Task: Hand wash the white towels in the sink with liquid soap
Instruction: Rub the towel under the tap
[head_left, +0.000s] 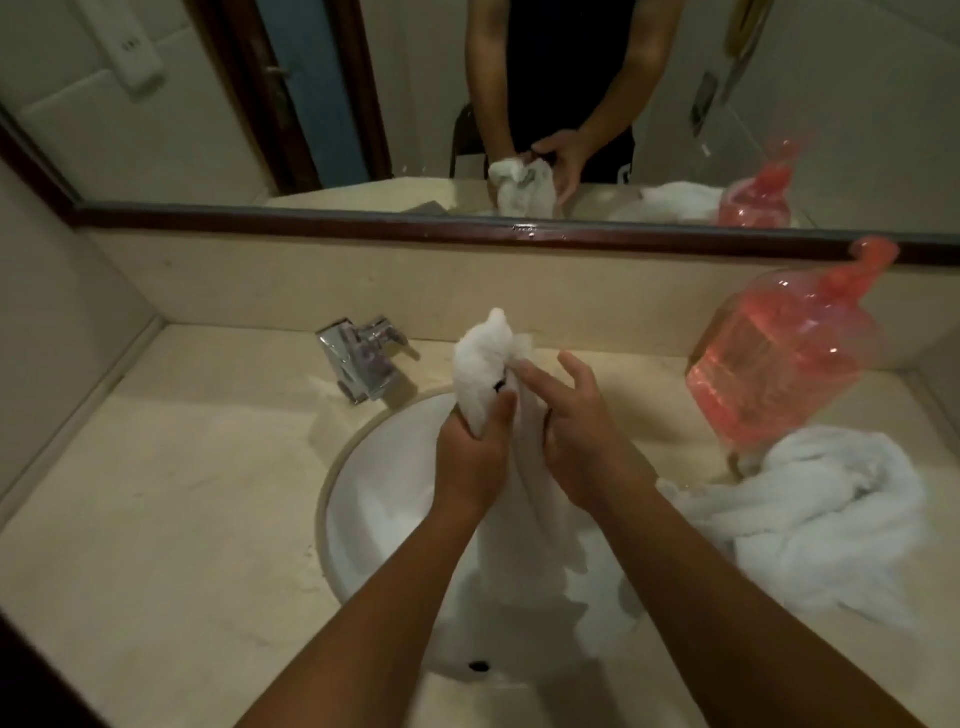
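Gripping a bunched white terry towel (485, 364) in its curled fingers, the left hand (470, 457) holds the cloth above the round white ceramic sink (363, 499). The towel's long axis runs upright, its top peaking above both hands and its tail hanging between the forearms into the basin. The right hand (576, 441) lies just right of it, fingers loosely spread, index tip touching the cloth; whether its thumb pinches is hidden. A second crumpled white towel (821, 519) lies on the beige stone counter (182, 493), beside the blurred pink liquid-soap bottle (779, 374).
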